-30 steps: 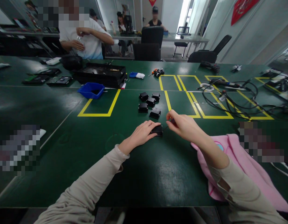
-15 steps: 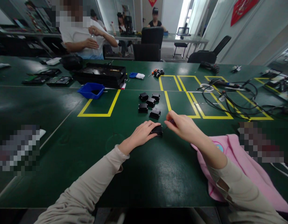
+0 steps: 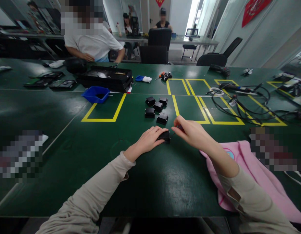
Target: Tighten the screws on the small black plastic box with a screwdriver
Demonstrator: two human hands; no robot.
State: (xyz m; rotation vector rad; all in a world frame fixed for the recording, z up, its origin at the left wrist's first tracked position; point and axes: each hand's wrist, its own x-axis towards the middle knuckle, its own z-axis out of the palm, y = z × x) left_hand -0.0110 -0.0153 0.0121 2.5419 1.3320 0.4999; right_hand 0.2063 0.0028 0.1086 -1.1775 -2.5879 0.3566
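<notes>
My left hand (image 3: 148, 140) lies flat over a small black box (image 3: 164, 136) on the green table, pressing it down. My right hand (image 3: 192, 132) is just right of it, fingers pinched around a thin dark tool whose tip points at the box's right side. Several more small black boxes (image 3: 157, 109) sit in a loose cluster a little farther away, beside a yellow tape line.
A blue bin (image 3: 95, 94) and a black tray (image 3: 105, 77) stand at the far left. Tangled black cables (image 3: 243, 100) cover the right. A pink cloth (image 3: 250, 175) lies under my right arm. A person in a white shirt (image 3: 92, 42) leans over the far edge.
My hands have barely moved. The person in the white shirt has lowered both arms to the table and leaned forward.
</notes>
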